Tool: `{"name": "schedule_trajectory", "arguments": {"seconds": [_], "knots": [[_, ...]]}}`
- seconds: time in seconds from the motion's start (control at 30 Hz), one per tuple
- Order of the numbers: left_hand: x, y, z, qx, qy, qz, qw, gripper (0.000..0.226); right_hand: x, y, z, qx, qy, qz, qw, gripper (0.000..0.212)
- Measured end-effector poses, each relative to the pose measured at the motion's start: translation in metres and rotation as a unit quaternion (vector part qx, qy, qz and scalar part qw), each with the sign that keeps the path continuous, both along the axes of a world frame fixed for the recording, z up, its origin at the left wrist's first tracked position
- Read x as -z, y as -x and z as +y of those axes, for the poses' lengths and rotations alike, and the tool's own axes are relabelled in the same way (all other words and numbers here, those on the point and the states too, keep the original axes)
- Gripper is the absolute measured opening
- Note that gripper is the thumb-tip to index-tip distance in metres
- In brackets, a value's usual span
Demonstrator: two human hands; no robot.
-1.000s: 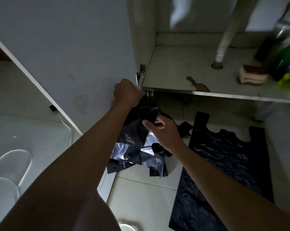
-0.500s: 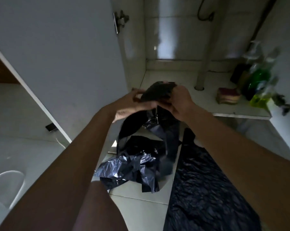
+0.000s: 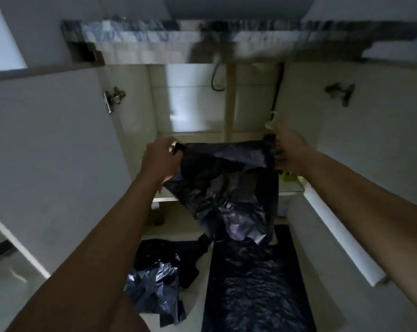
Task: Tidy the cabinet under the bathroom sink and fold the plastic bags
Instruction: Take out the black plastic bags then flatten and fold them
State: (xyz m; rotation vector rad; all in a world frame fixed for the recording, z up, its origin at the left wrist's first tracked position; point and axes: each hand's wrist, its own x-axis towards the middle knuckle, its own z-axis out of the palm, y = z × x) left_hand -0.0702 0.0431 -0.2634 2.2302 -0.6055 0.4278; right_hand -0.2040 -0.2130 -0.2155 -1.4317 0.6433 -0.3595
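Note:
A black plastic bag [image 3: 226, 185] hangs stretched in the air in front of the open cabinet. My left hand [image 3: 160, 159] pinches its left handle and my right hand [image 3: 290, 152] grips its right handle, the two held apart at the same height. Below on the tiled floor a second black bag [image 3: 253, 288] lies spread flat. A crumpled black bag [image 3: 159, 281] lies to its left. The cabinet shelf [image 3: 165, 198] shows only at its front edge; the held bag hides most of it.
Both cabinet doors stand open, the left door [image 3: 54, 149] and the right door [image 3: 370, 130], each with a metal hinge. A drain pipe [image 3: 230, 101] runs down the cabinet's back. A yellow-green bottle [image 3: 288, 176] peeks out below my right hand. The counter edge [image 3: 202, 41] is overhead.
My hands have pulled apart and risen, spreading the bag that was bunched between them. The view has tilted upward to the counter edge.

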Motion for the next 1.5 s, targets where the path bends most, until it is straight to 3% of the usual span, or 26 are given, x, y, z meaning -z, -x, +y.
{"name": "schedule_trajectory", "arguments": {"seconds": [0.1, 0.17, 0.23, 0.3, 0.37, 0.4, 0.5, 0.53, 0.6, 0.7, 0.77, 0.9, 1.1, 1.3, 1.4, 1.5], "knots": [[-0.026, 0.005, -0.035, 0.043, -0.050, -0.038, 0.997, 0.018, 0.008, 0.018, -0.026, -0.053, 0.239, -0.015, 0.969, 0.096], [-0.045, 0.010, -0.056, 0.074, -0.092, -0.050, 0.992, 0.019, 0.019, 0.030, -0.035, -0.137, 0.420, 0.064, 0.895, 0.116], [-0.063, 0.017, -0.074, 0.116, -0.119, -0.038, 0.985, 0.018, 0.035, 0.041, -0.044, -0.128, 0.538, 0.145, 0.821, 0.103], [-0.077, 0.025, -0.088, 0.161, -0.147, -0.030, 0.976, 0.017, 0.050, 0.049, -0.048, -0.019, 0.598, 0.164, 0.784, 0.069], [-0.090, 0.031, -0.097, 0.187, -0.169, -0.035, 0.967, 0.018, 0.060, 0.053, -0.051, 0.064, 0.599, 0.154, 0.784, 0.049], [-0.094, 0.033, -0.099, 0.192, -0.173, -0.036, 0.965, 0.018, 0.063, 0.056, -0.052, 0.055, 0.587, 0.140, 0.795, 0.054], [-0.101, 0.036, -0.105, 0.210, -0.181, -0.019, 0.960, 0.018, 0.062, 0.062, -0.046, -0.095, 0.474, 0.051, 0.874, 0.103], [-0.101, 0.038, -0.108, 0.215, -0.184, -0.014, 0.959, 0.018, 0.061, 0.063, -0.039, -0.126, 0.447, 0.026, 0.885, 0.112], [-0.100, 0.044, -0.115, 0.227, -0.183, -0.012, 0.957, 0.018, 0.061, 0.060, -0.031, -0.120, 0.437, -0.005, 0.891, 0.101], [-0.094, 0.052, -0.125, 0.242, -0.177, -0.009, 0.954, 0.016, 0.061, 0.058, -0.025, -0.019, 0.489, -0.015, 0.872, 0.040], [-0.091, 0.052, -0.127, 0.237, -0.175, -0.011, 0.956, 0.018, 0.059, 0.062, -0.022, 0.061, 0.499, 0.003, 0.865, 0.024], [-0.086, 0.047, -0.123, 0.209, -0.180, -0.033, 0.961, 0.019, 0.056, 0.072, -0.034, 0.111, 0.572, 0.063, 0.810, 0.022], [-0.070, 0.027, -0.101, 0.172, -0.244, -0.007, 0.954, 0.017, 0.045, 0.088, -0.075, 0.093, 0.603, 0.150, 0.778, 0.018], [-0.072, 0.015, -0.087, 0.164, -0.273, 0.022, 0.948, 0.015, 0.021, 0.099, -0.108, -0.002, 0.569, 0.204, 0.796, 0.031], [-0.082, 0.014, -0.083, 0.173, -0.333, 0.095, 0.922, 0.011, -0.003, 0.107, -0.116, -0.078, 0.555, 0.272, 0.782, 0.041], [-0.087, 0.018, -0.083, 0.182, -0.414, 0.223, 0.864, 0.013, -0.019, 0.115, -0.115, -0.209, 0.458, 0.387, 0.773, 0.030]]}}
